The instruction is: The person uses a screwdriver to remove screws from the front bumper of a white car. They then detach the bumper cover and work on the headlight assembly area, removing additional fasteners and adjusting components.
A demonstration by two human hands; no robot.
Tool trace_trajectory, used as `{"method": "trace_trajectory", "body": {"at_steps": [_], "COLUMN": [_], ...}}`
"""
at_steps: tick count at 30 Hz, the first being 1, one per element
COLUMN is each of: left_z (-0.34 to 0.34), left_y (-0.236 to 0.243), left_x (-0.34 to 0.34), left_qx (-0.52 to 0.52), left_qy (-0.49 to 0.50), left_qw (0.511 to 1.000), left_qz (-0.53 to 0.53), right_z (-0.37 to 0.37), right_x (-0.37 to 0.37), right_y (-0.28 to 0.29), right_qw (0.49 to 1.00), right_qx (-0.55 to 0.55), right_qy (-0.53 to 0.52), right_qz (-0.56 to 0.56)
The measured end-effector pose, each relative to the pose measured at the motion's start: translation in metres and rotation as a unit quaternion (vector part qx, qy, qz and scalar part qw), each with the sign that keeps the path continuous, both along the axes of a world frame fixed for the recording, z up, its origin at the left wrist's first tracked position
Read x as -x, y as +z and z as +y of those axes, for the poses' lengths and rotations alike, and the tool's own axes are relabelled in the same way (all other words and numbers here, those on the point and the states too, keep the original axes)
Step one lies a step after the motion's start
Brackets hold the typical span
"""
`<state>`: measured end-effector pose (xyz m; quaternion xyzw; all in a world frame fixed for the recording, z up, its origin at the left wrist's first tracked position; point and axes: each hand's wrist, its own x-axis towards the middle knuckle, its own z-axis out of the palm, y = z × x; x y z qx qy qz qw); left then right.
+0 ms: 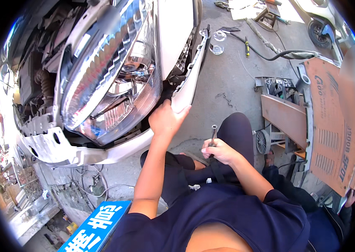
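My left hand point(167, 119) grips the upper edge of a white car bumper point(188, 90), just beside the headlight point(118, 80). Part of its fingers is hidden behind the panel edge. The bumper's side end stands apart from the white fender point(176, 33), with a dark gap between them. In my right hand point(220, 152), held over my lap, is a nut driver point(214, 133); its hollow metal tip points up and its handle is mostly covered by my fingers. The tool touches nothing but the hand.
An orange-brown machine panel point(332, 122) stands on the right, near a person in dark clothes point(324, 222). Behind lie a yellow-black screwdriver point(247, 47), clear tape rolls point(218, 42) and a black cable point(265, 56). A blue sign point(97, 224) is at the lower left.
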<state>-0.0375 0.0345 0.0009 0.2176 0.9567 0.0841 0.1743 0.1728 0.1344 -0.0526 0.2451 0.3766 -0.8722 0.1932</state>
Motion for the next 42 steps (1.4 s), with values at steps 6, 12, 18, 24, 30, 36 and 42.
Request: {"method": "trace_trajectory", "body": {"at_steps": [6, 12, 18, 24, 30, 36, 42], "left_z": [-0.048, -0.13, -0.259, -0.445, -0.623, -0.641, -0.442], "left_y": [0.087, 0.174, 0.14, 0.114, 0.096, 0.106, 0.175], "left_x": [-0.061, -0.094, 0.003, 0.092, 0.092, 0.046, 0.006], "left_qx": [-0.007, -0.061, -0.002, 0.034, 0.109, 0.098, 0.02], "left_qy": [-0.173, -0.05, -0.113, 0.088, 0.251, 0.304, -0.116], "left_qw": [0.984, 0.954, 0.966, 0.876, 0.864, 0.847, 0.947], "left_qz": [0.047, -0.29, -0.233, -0.474, -0.422, -0.425, -0.299], "right_z": [-0.041, -0.041, -0.131, -0.392, -0.629, -0.645, -0.493], "right_x": [-0.018, -0.07, -0.165, -0.291, -0.344, -0.35, -0.36], "right_y": [0.137, 0.257, 0.259, 0.208, 0.191, 0.179, 0.178], "right_qw": [0.947, 0.895, 0.775, 0.713, 0.715, 0.759, 0.714], "right_qx": [-0.319, -0.418, -0.523, -0.233, -0.049, -0.094, -0.445], "right_qy": [-0.001, -0.036, -0.121, -0.398, -0.296, -0.25, -0.231], "right_qz": [-0.03, -0.151, -0.333, -0.528, -0.632, -0.594, -0.489]}}
